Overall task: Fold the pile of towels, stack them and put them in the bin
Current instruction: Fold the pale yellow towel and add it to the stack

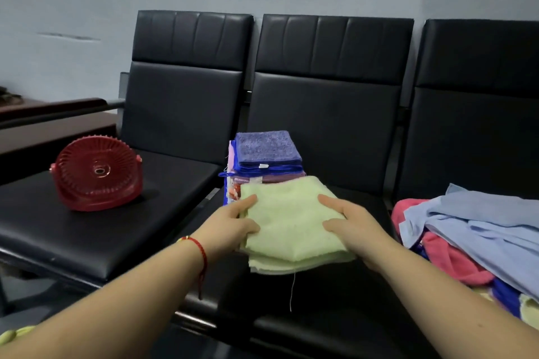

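- Holding the folded pale green towel [291, 224] from both sides: the left hand [233, 227] grips its 9 o'clock edge with fingers on top and the thumb tucked at the side, the right hand [355, 227] grips the 3 o'clock edge in the same manner
- Green towel sits at the centre of the middle seat [320, 315], lying or held just above the cushion; which of the two I cannot tell
- Handling, as a judgement: light, soft and limp, so the layers at its 6 o'clock edge may fan apart; a loose thread [292, 291] hangs there and could snag
- Best hold looks like both side edges pinched through all layers, keeping it flat while it is carried
- Stack of folded towels [264, 163] stands at 12 o'clock, just behind the green towel, topped by a purple-blue one; it is tall and leans a little, so a careless drop could tip it
- Pile of unfolded towels [466, 236] lies at 3 o'clock on the right seat, blue and pink cloth heaped, well apart from the hands
- Red basket [97, 175], probably the bin, rests tipped on its side at 9 to 10 o'clock on the left seat [102, 236]; it would need setting upright before it can take the stack
- Nothing stands between the green towel and the stack
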`<state>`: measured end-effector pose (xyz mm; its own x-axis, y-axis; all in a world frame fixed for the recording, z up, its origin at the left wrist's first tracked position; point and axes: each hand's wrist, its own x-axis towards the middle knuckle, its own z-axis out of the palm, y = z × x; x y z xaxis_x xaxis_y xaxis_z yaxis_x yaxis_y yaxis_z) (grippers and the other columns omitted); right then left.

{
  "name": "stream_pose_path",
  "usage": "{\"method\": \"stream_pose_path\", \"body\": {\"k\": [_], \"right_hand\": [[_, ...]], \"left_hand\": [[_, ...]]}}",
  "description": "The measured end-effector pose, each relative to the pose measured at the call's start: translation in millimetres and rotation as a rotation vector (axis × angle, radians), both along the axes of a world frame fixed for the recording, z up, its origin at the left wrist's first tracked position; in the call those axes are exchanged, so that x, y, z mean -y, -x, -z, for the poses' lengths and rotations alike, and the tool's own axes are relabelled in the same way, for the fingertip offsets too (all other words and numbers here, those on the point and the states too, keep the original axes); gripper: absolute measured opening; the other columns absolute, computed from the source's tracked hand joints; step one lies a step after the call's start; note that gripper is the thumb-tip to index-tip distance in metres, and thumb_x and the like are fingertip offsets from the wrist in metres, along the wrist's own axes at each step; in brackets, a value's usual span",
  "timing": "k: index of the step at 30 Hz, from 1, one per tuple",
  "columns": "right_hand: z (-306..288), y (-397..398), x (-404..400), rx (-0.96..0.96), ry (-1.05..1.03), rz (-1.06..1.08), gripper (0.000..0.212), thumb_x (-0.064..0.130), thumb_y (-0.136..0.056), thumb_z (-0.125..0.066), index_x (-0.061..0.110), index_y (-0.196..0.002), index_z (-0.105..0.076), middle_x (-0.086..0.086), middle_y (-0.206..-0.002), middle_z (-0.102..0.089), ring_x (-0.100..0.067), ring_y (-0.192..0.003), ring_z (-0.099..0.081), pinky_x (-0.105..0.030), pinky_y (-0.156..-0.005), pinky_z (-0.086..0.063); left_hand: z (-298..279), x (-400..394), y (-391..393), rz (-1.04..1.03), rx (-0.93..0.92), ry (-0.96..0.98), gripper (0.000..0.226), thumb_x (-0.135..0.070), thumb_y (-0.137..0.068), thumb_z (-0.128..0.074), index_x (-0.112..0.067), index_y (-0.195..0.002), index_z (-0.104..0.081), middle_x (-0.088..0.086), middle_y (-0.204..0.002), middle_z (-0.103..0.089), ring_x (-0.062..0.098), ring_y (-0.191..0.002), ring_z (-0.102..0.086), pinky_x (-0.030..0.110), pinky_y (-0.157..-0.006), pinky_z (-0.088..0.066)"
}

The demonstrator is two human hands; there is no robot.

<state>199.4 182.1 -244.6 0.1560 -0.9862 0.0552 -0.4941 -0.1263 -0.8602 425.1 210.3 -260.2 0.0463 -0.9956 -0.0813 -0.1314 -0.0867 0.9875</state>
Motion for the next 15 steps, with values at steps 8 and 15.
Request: {"method": "stream_pose_path", "body": {"k": [8, 15], "right_hand": [[-72.2, -27.3, 95.6, 0.06, 0.064, -0.007, 0.056, 0.009, -0.091, -0.052, 0.033, -0.141, -0.043, 0.0, -0.15, -0.034, -0.02, -0.126, -0.042, -0.029, -0.096, -0.039], [-89.0, -66.9, 188.7, 0.043, 0.029, -0.062, 0.055, 0.007, -0.092, -0.051, 0.027, -0.142, -0.043, -0.004, -0.153, -0.031, -0.026, -0.134, -0.036, -0.031, -0.101, -0.035]], "left_hand": [[-76.1, 91.8, -29.1, -0.049, 0.079, 0.149, 0.061, -0.001, -0.083, -0.059, -0.025, -0.138, -0.047, 0.005, -0.117, -0.064, 0.031, -0.107, -0.062, 0.043, -0.098, -0.048], [-90.5, 175.6, -57.5, -0.12, 0.099, 0.114, 0.057, 0.001, -0.089, -0.052, -0.022, -0.14, -0.044, 0.001, -0.099, -0.056, 0.024, -0.091, -0.057, 0.028, -0.07, -0.051]]}}
